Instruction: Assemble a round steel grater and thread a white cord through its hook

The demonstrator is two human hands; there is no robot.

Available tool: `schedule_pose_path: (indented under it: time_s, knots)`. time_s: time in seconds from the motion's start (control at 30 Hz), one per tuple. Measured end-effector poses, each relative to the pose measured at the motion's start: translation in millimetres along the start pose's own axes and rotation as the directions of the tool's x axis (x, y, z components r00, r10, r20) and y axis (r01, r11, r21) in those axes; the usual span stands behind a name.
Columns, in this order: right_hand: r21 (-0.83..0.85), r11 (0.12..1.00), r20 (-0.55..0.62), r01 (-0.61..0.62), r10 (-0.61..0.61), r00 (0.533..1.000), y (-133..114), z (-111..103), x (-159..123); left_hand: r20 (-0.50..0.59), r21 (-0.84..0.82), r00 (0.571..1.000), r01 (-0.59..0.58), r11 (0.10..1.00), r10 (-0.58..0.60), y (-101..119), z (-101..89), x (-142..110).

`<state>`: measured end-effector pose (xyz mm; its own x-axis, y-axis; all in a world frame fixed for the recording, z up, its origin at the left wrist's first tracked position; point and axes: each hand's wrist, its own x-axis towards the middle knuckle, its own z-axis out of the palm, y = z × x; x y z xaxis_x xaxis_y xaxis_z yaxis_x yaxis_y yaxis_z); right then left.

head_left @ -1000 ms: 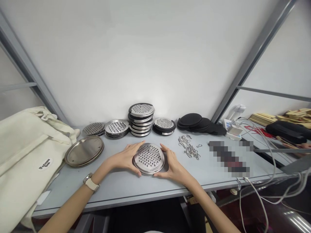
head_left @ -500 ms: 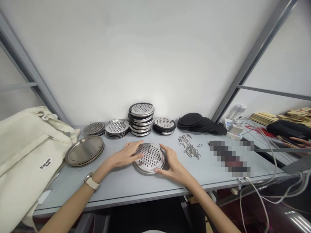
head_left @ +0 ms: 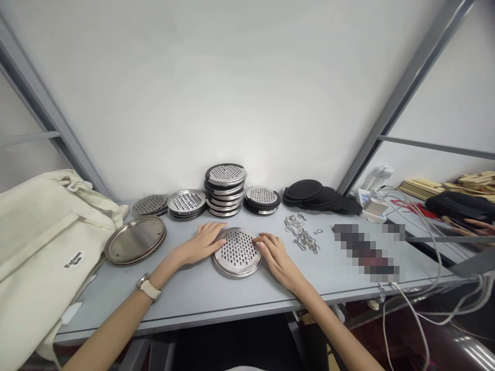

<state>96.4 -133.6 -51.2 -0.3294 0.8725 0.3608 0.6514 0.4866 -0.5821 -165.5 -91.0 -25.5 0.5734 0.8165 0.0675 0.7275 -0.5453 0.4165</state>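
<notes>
On my feed, the round metal grater (head_left: 237, 255) lies flat on the table (head_left: 185, 301), near the middle of its front edge. My left hand (head_left: 198, 247) is loosely spread, thumb over the grater's left side; my right hand (head_left: 279, 260) has its fingers slightly bent and close together, tips at the right rim. Neither pinches anything. I judge the grater stiff, fairly light and slippery on its smooth border, with holes that may scrape skin. I'd hold it by opposite sides of the rim. The rim looks layered, so loose pieces could slide apart.
</notes>
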Motion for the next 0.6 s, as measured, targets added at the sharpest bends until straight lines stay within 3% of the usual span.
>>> schedule_pose_path:
  time_s: [0.6]
  knots:
    - [-0.106,0.994,-0.023,0.010,-0.013,1.000,-1.5,0.3,0.8,0.181,-0.057,0.982,0.062,0.996,-0.050,-2.3,-0.7,2.0]
